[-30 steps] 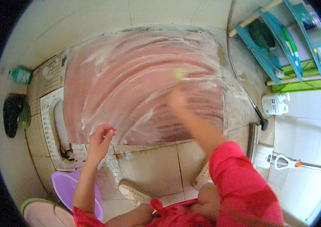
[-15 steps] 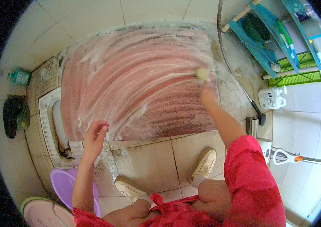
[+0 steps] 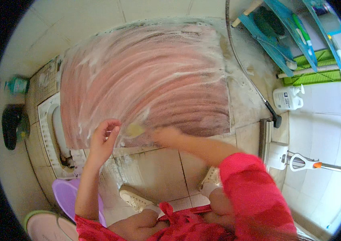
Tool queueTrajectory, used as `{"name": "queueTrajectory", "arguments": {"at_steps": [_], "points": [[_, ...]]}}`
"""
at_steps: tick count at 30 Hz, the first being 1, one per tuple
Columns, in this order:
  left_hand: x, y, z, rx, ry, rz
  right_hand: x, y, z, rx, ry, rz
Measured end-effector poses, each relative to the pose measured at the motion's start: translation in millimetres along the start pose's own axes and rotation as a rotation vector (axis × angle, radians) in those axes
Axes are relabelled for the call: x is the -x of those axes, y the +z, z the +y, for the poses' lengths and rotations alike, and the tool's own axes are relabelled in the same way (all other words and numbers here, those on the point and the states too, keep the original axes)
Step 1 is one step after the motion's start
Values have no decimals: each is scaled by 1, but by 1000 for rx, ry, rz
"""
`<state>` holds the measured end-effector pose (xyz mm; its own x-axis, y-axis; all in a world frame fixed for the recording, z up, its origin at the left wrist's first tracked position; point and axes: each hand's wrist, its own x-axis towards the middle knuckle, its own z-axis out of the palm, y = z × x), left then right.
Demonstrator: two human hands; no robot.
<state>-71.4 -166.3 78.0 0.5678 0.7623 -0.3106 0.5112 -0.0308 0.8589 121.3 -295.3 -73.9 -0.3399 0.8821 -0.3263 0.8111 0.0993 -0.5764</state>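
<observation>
A soapy pink mat [image 3: 138,80] lies flat on the tiled floor, streaked with curved bands of white foam. My right hand [image 3: 169,136], blurred by motion, is closed round what looks like a scrubbing brush [image 3: 135,129]. Only its pale yellow-green head shows clearly; the handle is hidden or smeared. That head is down at the mat's near edge, left of my right hand. Just left of the brush, my left hand [image 3: 105,136] hovers over the mat's near left corner, fingers loosely curled, thumb apart, with nothing in it.
On the left are a squat toilet [image 3: 50,128], a purple basin [image 3: 64,197] and a dark shoe [image 3: 10,126]. To the right stand a white pump bottle [image 3: 287,99], a shower head on a hose [image 3: 275,119], a squeeze mop [image 3: 277,154] and a blue rack [image 3: 273,44].
My right hand has swept the brush from the mat's right side to its near left edge. My left hand stays nearly in place. The whole view has shifted slightly.
</observation>
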Motion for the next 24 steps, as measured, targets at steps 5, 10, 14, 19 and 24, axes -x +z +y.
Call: {"name": "queueTrajectory", "arguments": {"at_steps": [5,10,14,19,24], "points": [[12,-14,-11,36,-92,69,130,-65,140,259,848,155],[11,-11,-11,-38,-77,28,100,-31,93,-28,925,400],[-1,1,3,2,-77,-37,-3,27,-28,-182,433,154],[-11,8,12,-44,5,-4,-28,39,-59,-145,-19,73],[0,-6,-10,-69,25,79,126,-44,70,105,438,-186]]}}
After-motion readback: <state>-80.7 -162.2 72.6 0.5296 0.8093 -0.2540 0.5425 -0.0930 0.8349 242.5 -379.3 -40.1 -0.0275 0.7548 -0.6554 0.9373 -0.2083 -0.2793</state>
